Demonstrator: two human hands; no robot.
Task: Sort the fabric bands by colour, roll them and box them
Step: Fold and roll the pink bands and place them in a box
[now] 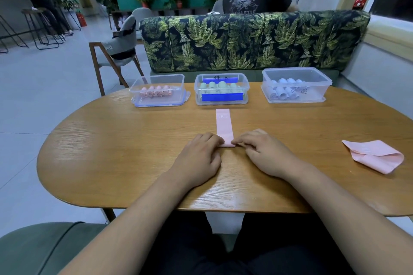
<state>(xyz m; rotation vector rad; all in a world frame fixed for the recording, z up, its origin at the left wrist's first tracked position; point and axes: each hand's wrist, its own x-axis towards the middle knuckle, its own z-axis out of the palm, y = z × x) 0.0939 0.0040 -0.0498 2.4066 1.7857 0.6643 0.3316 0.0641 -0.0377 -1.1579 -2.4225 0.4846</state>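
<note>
On the wooden table, left hand and right hand pinch, fingers curled, the near end of a pink band lying flat at centre, with three boxes along the far edge before a leaf-print sofa and a second band at right.

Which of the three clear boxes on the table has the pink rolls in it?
The left box, with the blue-edged base, holds the pink rolls; the middle box holds green rolls and the right box pale blue rolls.

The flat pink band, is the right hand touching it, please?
Touching: the head view shows the right hand pinching the pink band at its folded near end.
</note>
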